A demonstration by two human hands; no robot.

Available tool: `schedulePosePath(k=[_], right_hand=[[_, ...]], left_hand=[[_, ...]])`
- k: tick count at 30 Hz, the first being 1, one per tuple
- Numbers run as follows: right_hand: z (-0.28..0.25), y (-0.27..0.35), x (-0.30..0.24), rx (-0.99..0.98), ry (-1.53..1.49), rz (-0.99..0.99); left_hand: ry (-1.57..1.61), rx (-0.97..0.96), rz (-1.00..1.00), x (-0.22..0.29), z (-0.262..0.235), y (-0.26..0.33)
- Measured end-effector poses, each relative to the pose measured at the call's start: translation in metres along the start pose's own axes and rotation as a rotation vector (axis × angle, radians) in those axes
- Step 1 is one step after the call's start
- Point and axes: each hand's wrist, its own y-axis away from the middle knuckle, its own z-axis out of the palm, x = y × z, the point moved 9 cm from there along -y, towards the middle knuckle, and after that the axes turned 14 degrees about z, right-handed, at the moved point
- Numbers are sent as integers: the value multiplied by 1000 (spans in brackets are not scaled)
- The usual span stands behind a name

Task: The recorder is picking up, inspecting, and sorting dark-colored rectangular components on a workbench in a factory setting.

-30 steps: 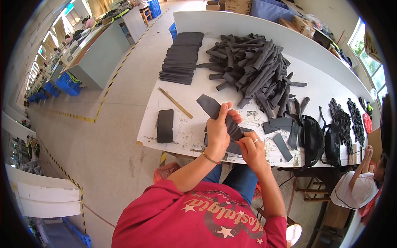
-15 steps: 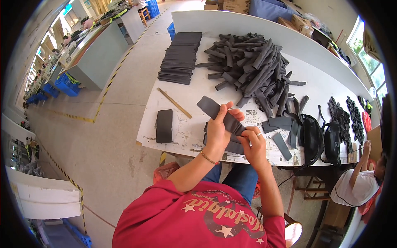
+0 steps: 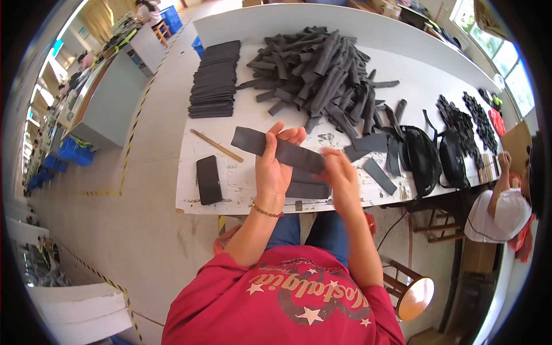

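A dark grey fabric strip [image 3: 302, 157] is stretched slantwise above the table's near edge. My left hand [image 3: 275, 164] grips it toward its left end, thumb over the top and fingers behind. At the strip's right end is my right hand [image 3: 342, 177], slightly blurred, its thumb and fingers closed on that end. Under the hands, more dark strips [image 3: 307, 188] lie on the white table [image 3: 253, 201]. To the left are a black flat rectangular object [image 3: 209, 179] and a thin wooden stick [image 3: 215, 145].
Behind the hands rises a heap of dark fabric strips [image 3: 322, 72], beside a neat stack of strips [image 3: 213, 80]. Black pouches [image 3: 422, 158] and loose grey pieces [image 3: 379, 176] lie to the right. Another person [image 3: 497, 210] sits at far right. A stool [image 3: 415, 298] stands nearby.
The strip, bunched near my right hand before, is now drawn out flat and longer between both hands. My right hand's fingers have shifted at its end. The whole view has swung slightly.
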Motion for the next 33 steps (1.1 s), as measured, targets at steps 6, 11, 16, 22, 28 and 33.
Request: schedulePosePath(k=[6, 11, 16, 22, 28, 33], right_hand=[[-11, -9, 21, 48, 31, -6], [-14, -16, 12, -13, 190, -98], [-35, -22, 31, 50, 358, -16], [-59, -4, 79, 203, 565, -28], [-63, -8, 89, 420, 814, -197], [-67, -4, 87, 508, 911, -183]], left_hand=[[91, 43, -164, -16, -17, 9], [-3, 159, -102, -1, -47, 1], [-393, 210, -96, 20, -70, 17], [-1107, 95, 32, 45, -120, 72], [-1446, -78, 382, 44, -116, 71], [-1506, -68, 487, 46, -106, 68]])
